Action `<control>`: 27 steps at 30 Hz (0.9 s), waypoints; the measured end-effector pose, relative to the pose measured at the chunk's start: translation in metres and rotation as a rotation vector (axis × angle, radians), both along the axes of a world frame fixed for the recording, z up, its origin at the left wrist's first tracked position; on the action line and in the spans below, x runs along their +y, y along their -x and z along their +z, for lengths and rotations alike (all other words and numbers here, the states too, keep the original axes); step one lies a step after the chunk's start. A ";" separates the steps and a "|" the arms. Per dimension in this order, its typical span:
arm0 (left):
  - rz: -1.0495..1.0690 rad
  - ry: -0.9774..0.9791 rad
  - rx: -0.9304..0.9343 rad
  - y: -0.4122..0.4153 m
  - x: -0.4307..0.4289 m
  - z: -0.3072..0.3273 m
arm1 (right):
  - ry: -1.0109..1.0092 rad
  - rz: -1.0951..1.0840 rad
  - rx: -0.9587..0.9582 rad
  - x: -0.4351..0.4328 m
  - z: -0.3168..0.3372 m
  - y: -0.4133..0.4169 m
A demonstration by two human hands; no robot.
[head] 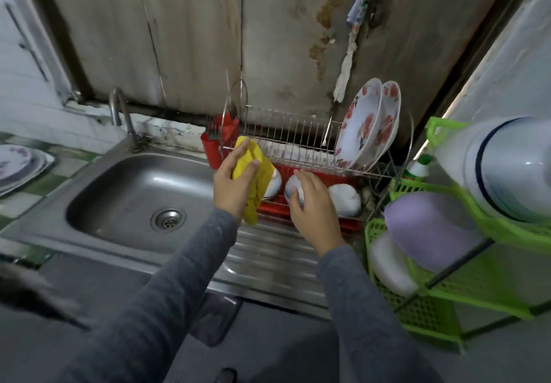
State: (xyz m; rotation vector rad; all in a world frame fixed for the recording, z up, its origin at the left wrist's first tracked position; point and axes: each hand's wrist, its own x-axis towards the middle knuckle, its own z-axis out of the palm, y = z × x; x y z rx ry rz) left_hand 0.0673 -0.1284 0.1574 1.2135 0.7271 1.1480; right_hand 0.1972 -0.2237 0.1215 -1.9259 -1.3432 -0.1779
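The left hand [235, 180] holds a yellow cloth [254, 159]: the thumb and fingers are curled round it, and the loose end of the cloth hangs down below the palm. This hand is above the left end of the dish rack [286, 132], near the edge of the sink [134, 192].

The right hand [313, 206] lies on the middle bowl [293, 187], with the fingers bent over its rounded back and the thumb against its side. The middle bowl stands upside down in the lower level of the dish rack, over the red tray [322, 174]. In the same level there are two other white bowls, also upside down: the left bowl [274, 181], partly behind the cloth, and the right bowl [344, 199], just beside the right hand.

In the upper level of the rack two flowered plates [362, 126] stand on edge at the right end, one touching the other. A red cutlery holder [208, 147] at the left end has a fork [232, 111] in it.

The sink basin shows only its drain [168, 218]; the tap [119, 108] stands behind it. To the right, a green plastic shelf [447, 293] carries a purple container [429, 227] and a white container [390, 263]; what is inside these I cannot tell.
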 end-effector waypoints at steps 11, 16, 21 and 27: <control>0.299 0.271 0.092 0.144 -0.020 -0.084 | 0.556 0.303 -0.033 0.044 -0.071 0.120; 0.441 0.335 0.149 0.229 0.001 -0.113 | 0.771 0.419 -0.094 0.088 -0.089 0.197; 0.552 0.364 0.192 0.321 0.042 -0.125 | 0.801 0.530 -0.059 0.140 -0.101 0.291; 0.609 0.358 0.192 0.428 0.096 -0.127 | 0.786 0.606 -0.086 0.205 -0.104 0.397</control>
